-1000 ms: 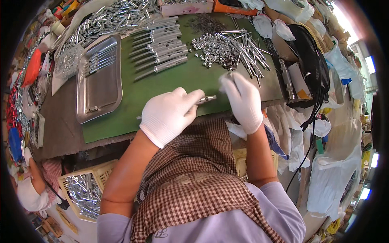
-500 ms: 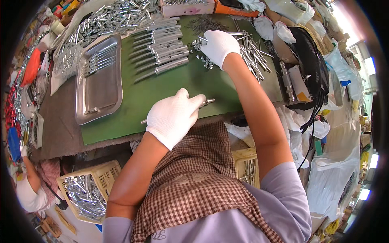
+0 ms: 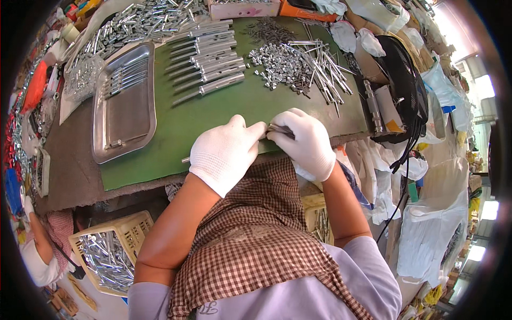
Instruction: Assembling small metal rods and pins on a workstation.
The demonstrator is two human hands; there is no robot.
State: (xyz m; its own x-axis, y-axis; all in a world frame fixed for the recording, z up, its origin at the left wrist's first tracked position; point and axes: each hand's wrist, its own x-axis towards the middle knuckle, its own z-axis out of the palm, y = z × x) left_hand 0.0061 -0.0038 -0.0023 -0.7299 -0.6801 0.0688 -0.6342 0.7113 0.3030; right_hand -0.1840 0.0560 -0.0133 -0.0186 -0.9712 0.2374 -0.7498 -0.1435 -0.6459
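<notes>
At centre, the left hand (image 3: 224,153) held a rod (image 3: 185,160); the right hand (image 3: 305,141) pinched metal (image 3: 281,129).
The upper-left tray (image 3: 121,125) contained pins (image 3: 130,77), the lower-left crate (image 3: 137,229) shiny parts (image 3: 106,258). The rod looked slim, silvery.

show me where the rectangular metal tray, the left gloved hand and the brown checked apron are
Rectangular metal tray (image 3: 125,118), head view: bare middle of its floor
Left gloved hand (image 3: 224,153), head view: back of the glove
Brown checked apron (image 3: 248,250), head view: middle of its cloth
</notes>
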